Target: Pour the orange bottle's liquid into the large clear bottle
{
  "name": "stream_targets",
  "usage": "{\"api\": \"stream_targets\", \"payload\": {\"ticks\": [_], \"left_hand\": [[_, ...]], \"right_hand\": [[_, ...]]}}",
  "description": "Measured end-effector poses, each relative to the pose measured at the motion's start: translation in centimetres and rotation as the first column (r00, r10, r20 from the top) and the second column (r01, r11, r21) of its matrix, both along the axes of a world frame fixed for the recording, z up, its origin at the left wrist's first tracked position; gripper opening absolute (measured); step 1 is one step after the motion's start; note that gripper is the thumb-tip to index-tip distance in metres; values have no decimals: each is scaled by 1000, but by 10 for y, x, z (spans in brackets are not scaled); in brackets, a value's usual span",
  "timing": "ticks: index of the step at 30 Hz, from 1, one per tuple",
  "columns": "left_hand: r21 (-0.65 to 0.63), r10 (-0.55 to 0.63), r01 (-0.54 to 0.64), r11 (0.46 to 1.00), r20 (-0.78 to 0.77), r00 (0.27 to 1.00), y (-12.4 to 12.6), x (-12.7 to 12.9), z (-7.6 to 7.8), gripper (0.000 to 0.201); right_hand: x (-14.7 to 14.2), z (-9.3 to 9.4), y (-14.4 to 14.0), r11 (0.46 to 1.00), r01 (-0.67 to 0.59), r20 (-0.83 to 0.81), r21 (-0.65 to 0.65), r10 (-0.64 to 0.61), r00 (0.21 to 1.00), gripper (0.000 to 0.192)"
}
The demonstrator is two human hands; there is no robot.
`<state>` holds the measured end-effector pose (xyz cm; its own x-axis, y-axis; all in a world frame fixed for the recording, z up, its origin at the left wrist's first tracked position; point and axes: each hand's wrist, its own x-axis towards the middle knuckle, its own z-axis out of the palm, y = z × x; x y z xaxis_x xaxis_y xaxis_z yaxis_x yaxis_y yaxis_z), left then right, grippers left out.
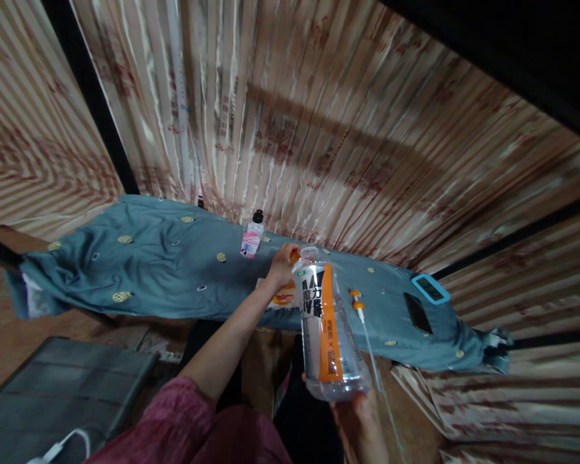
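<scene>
Teal-clothed table (149, 270) mid-frame: right hand (362, 425) grips clear bottle (326, 325) by its base, long axis upright, mouth just beside left hand (283, 264) closed on orange cap (294, 256) above.

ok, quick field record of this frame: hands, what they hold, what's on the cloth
right hand: grips base of clear drink bottle with orange label, cap off
left hand: fingers on an orange thing at the bottle's mouth, likely its cap
surface: teal cloth
on cloth: small pink-labelled bottle, dark phone, blue-framed device, orange-tipped white cable
</scene>
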<state>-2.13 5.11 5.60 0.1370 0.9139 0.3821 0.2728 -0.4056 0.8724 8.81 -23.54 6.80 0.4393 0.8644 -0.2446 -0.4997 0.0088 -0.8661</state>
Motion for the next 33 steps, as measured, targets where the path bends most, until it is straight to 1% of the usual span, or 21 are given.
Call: {"api": "stream_targets", "payload": {"ticks": [6,9,13,19,22,25,26,28,30,33], "left_hand": [[31,0,-1,1000,4,1000,1,0,-2,17],[37,3,-3,999,-5,1000,2,1,-3,16],[56,6,-5,998,-11,1000,4,2,-5,14],[71,8,-8,997,-10,1000,5,2,-7,14],[73,10,-9,997,-14,1000,5,2,-7,15],[72,10,-9,997,-20,1000,4,1,-7,15],[74,10,-9,997,-21,1000,5,1,-7,15],[82,15,-14,997,-14,1000,5,2,-8,15],[91,22,-22,996,-3,1000,5,2,-9,14],[91,25,-26,996,6,1000,6,2,-10,14]], "right_hand": [[-5,10,2,999,36,-10,8,-36,999,46],[-4,9,2,999,31,-5,6,-31,999,46],[0,4,1,1000,26,21,-16,-26,999,52],[-2,8,2,1000,-12,-13,7,12,1000,50],[2,2,1,999,-23,-5,35,24,1000,51],[13,-13,-2,996,-49,-4,76,49,999,53],[17,-17,-3,993,-76,-9,90,77,997,54],[21,-22,-3,971,-202,-6,128,204,979,52],[20,-20,-3,991,-85,15,102,84,996,57],[10,-11,-1,996,-32,42,85,29,999,55]]}}
